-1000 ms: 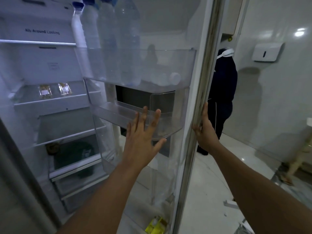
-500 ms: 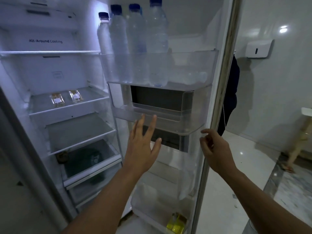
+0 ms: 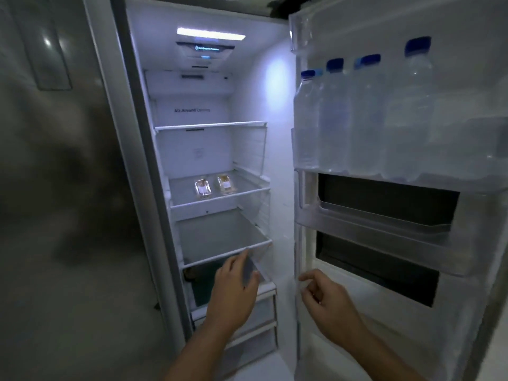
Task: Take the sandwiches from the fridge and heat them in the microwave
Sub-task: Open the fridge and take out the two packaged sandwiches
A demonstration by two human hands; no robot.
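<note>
The fridge stands open, its door (image 3: pixel 384 243) swung to the right. Two wrapped sandwiches lie side by side on the middle glass shelf (image 3: pixel 220 198): the left sandwich (image 3: pixel 203 188) and the right sandwich (image 3: pixel 226 184). My left hand (image 3: pixel 236 290) reaches into the fridge below them, in front of the lower shelf, fingers apart and empty. My right hand (image 3: pixel 327 298) hovers beside the door's inner edge, fingers loosely curled, holding nothing.
Several water bottles (image 3: pixel 365 119) with blue caps fill the top door bin. Lower door bins (image 3: pixel 371 224) are transparent. A dark item sits in the drawer (image 3: pixel 203 287) under my left hand. The closed steel door (image 3: pixel 55 188) is on the left.
The view has swung left and up to face the fridge interior. My right hand has let go of the door edge. My left hand has moved from the door bins toward the inner shelves.
</note>
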